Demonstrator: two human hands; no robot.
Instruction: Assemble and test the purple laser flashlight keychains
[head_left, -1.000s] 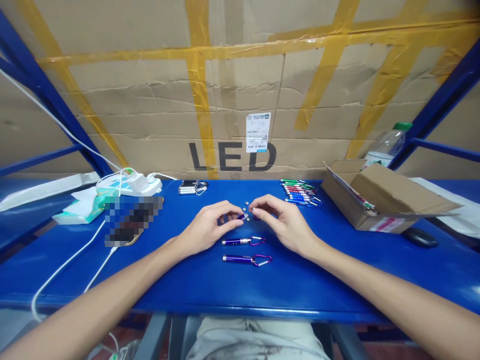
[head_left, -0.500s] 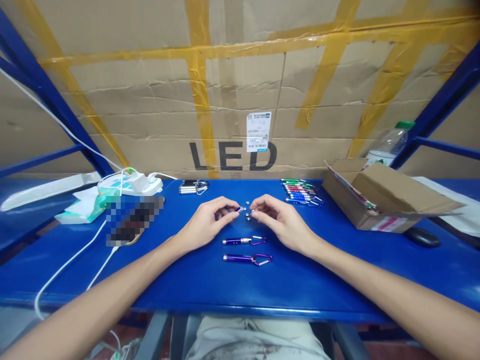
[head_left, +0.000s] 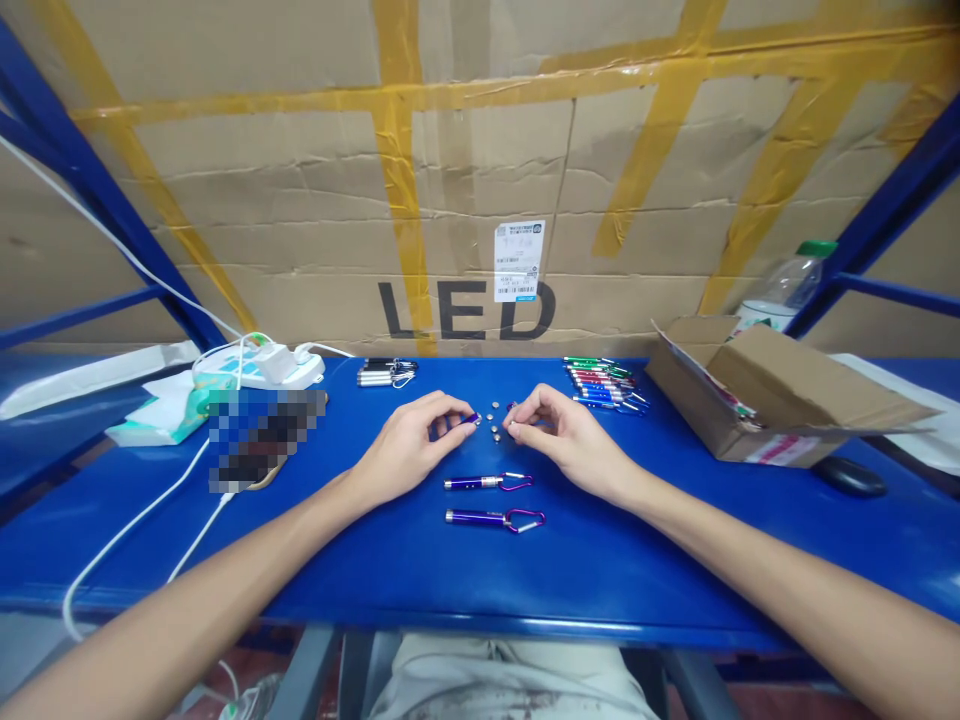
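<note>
My left hand (head_left: 421, 437) is closed in a pinch around a small purple penlight tube (head_left: 472, 418), its end pointing right. Facing it, my right hand (head_left: 559, 432) is also pinched; a bit of purple shows at its fingertips, but most of what it holds is hidden. Several small silver button cells (head_left: 495, 434) lie on the blue table between the hands. Nearer to me rest two purple penlights with carabiner clips, the upper penlight (head_left: 472, 483) and the lower penlight (head_left: 476, 517), side by side and pointing left.
Coloured penlights (head_left: 600, 380) lie in a row at the back right, beside an open cardboard box (head_left: 772, 440) and a black mouse (head_left: 850, 476). Black and silver penlights (head_left: 382, 373) lie at the back left. A phone (head_left: 274, 440), cables and a power strip (head_left: 300, 372) occupy the left.
My right hand has drawn slightly to the right, away from the left one. More of the button cells show between the hands. The left hand has barely shifted.
</note>
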